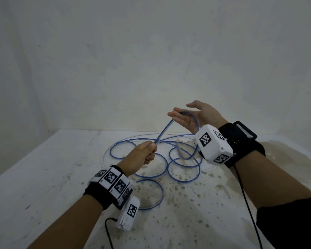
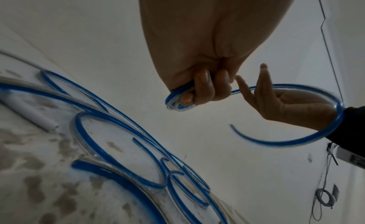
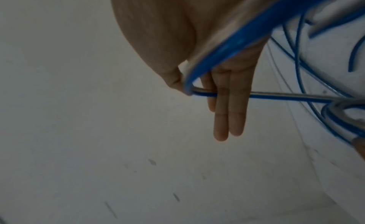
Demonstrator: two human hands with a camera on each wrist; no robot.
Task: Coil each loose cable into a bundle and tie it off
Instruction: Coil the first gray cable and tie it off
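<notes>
A long blue cable (image 1: 164, 130) lies in several loose loops on the stained white table (image 1: 34, 186). My left hand (image 1: 147, 152) grips a few gathered turns of it in a fist just above the table; the left wrist view shows the turns (image 2: 177, 105) curled under the fingers (image 2: 203, 88). From that fist a strand rises to my right hand (image 1: 185, 116), which is held higher, palm up with straight fingers. The cable bends round those fingers (image 3: 229, 115) and drops back to the loops. In the right wrist view the strand (image 3: 286, 97) crosses behind the fingers.
A thin white cable (image 1: 102, 159) curves round the blue loops on the table, and a white tube (image 2: 29, 111) lies beside them. A bare wall stands close behind the table. Black leads (image 1: 248, 203) hang from my wrist cameras.
</notes>
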